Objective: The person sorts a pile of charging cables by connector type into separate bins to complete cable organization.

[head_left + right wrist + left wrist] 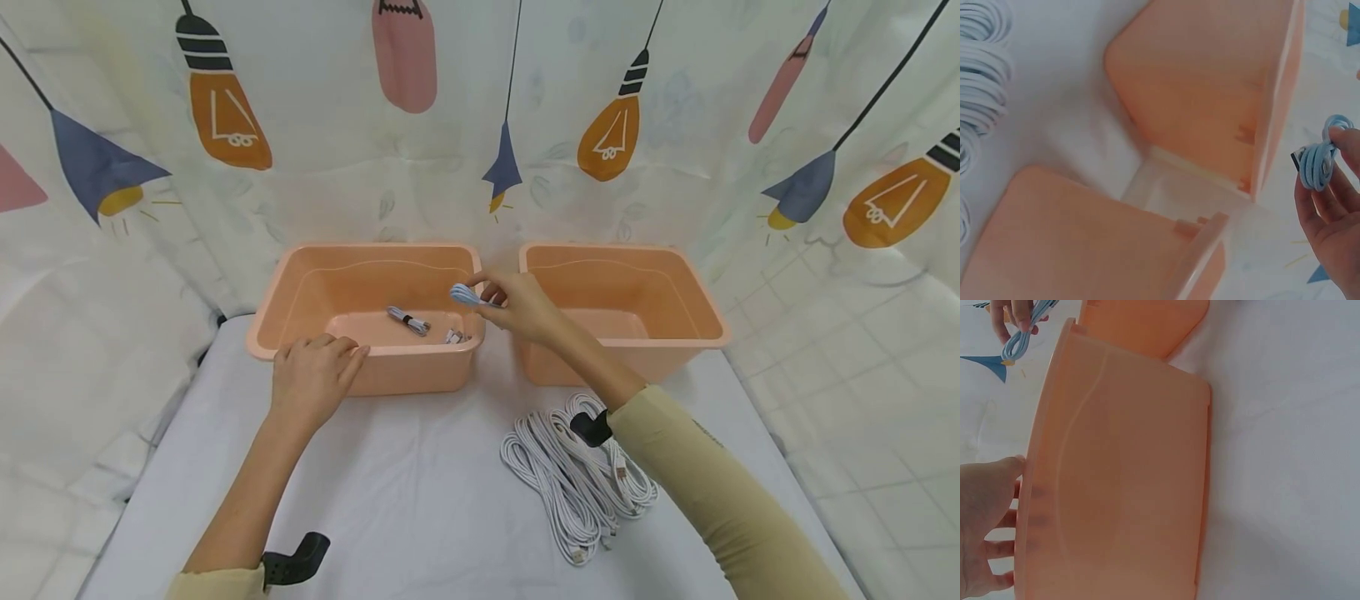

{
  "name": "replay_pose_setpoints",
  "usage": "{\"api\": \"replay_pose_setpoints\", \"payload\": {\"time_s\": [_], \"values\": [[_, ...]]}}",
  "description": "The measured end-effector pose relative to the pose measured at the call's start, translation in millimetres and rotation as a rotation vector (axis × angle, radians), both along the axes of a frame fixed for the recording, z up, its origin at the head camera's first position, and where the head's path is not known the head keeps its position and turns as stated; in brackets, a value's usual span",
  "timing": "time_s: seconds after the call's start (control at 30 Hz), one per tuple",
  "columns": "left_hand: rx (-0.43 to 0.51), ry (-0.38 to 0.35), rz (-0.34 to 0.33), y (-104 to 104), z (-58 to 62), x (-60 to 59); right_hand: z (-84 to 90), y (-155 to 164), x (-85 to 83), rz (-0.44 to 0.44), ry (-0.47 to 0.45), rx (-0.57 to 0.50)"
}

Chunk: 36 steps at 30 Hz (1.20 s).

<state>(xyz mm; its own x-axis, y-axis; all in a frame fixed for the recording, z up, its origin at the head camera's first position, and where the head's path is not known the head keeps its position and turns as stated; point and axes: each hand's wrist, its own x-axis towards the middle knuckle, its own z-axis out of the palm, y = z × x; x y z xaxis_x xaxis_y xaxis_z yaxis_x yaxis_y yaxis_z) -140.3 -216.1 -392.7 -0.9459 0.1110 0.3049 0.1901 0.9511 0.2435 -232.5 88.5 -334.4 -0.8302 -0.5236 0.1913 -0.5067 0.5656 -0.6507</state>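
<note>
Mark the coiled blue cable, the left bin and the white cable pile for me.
blue cable (464,294), head view, on the coil held by the right hand.
left bin (390,350), head view, on its front rim.
white cable pile (558,475), head view, on the middle loops.

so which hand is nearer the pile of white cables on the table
Right. The right hand is up over the bins holding a blue cable, its forearm crossing the white cables; the left hand rests on the left bin, farther off.

Staged recording booth, not a lived-in room. Enclosed on all sides by white printed curtain with lamp and bulb motifs (611,137). Work surface: white cloth-covered table (405,492), bearing two identical peach plastic tubs (360,287).
</note>
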Motion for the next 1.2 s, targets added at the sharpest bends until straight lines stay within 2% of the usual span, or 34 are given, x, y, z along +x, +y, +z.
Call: {"api": "replay_pose_setpoints", "payload": {"time_s": [0.2, 0.57, 0.77, 1.07, 1.2], "values": [[-0.001, -0.009, 0.001, 0, 0.9, 0.1, 4.6, -12, -13.8, -0.020, -0.028, -0.002], [0.001, -0.021, 0.003, -1, 0.7, -1.4, 14.3, -33, -37.9, -0.060, -0.009, 0.038], [0.001, -0.032, 0.009, -1, 1.4, -1.1, 20.4, -45, -45.7, -0.088, 0.011, 0.098], [0.010, -0.044, 0.012, -1, 0.7, -1.0, 27.6, -64, -53.0, -0.141, 0.001, 0.118], [0.011, -0.043, 0.010, -1, 0.4, -1.8, 27.3, -66, -53.1, -0.132, 0.012, 0.100]]}}
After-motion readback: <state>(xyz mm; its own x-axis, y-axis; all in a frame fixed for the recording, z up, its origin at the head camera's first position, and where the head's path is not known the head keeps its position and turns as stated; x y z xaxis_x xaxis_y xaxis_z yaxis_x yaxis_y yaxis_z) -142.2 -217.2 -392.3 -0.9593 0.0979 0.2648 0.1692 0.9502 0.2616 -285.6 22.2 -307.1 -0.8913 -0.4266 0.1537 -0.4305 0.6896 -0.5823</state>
